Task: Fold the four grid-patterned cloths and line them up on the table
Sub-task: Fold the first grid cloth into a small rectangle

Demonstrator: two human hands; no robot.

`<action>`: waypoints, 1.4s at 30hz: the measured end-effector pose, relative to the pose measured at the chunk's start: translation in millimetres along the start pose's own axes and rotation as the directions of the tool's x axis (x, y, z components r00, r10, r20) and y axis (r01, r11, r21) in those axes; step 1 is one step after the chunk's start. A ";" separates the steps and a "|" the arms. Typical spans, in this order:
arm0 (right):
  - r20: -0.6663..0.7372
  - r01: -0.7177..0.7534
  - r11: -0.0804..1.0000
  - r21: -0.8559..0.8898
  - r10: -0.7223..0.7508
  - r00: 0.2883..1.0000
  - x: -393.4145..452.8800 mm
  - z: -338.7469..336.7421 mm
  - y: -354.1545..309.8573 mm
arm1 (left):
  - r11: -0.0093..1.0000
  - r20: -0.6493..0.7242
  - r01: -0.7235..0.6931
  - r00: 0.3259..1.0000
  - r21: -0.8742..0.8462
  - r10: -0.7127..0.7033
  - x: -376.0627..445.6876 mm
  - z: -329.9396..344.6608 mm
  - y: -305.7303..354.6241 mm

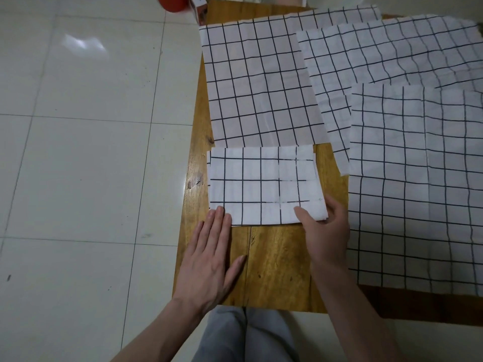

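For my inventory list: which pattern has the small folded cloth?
Black grid lines on the white folded cloth, head view.

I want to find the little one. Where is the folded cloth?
In the head view, the folded cloth lies near the wooden table's left edge, between both hands, just in front of a spread-out cloth.
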State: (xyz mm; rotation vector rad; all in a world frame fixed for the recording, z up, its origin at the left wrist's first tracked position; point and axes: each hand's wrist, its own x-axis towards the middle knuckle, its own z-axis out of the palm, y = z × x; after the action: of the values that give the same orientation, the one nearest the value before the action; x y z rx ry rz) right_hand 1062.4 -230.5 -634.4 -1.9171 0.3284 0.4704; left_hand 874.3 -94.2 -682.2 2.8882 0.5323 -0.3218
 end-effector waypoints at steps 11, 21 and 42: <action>-0.032 0.363 0.793 -0.489 -0.433 0.901 4.3 -50.6 7.8 | 0.984 -0.087 -0.127 0.989 -0.127 0.117 32.7 -19.1 50.9; 0.105 0.598 0.647 -0.473 -0.633 0.767 -7.2 -42.3 9.3 | 0.976 0.004 -0.207 0.978 -0.070 0.208 61.5 -17.0 66.5; 0.474 0.781 0.491 -0.385 -0.621 0.624 -14.5 15.1 51.0 | 0.974 -0.140 -0.005 0.990 -0.226 -0.028 43.7 -20.8 35.5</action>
State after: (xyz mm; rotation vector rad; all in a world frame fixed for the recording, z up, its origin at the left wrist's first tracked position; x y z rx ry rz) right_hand 1024.7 -235.7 -674.4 -2.2939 -0.9069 0.2561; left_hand 931.0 -107.8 -667.8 2.7004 0.5689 -0.0508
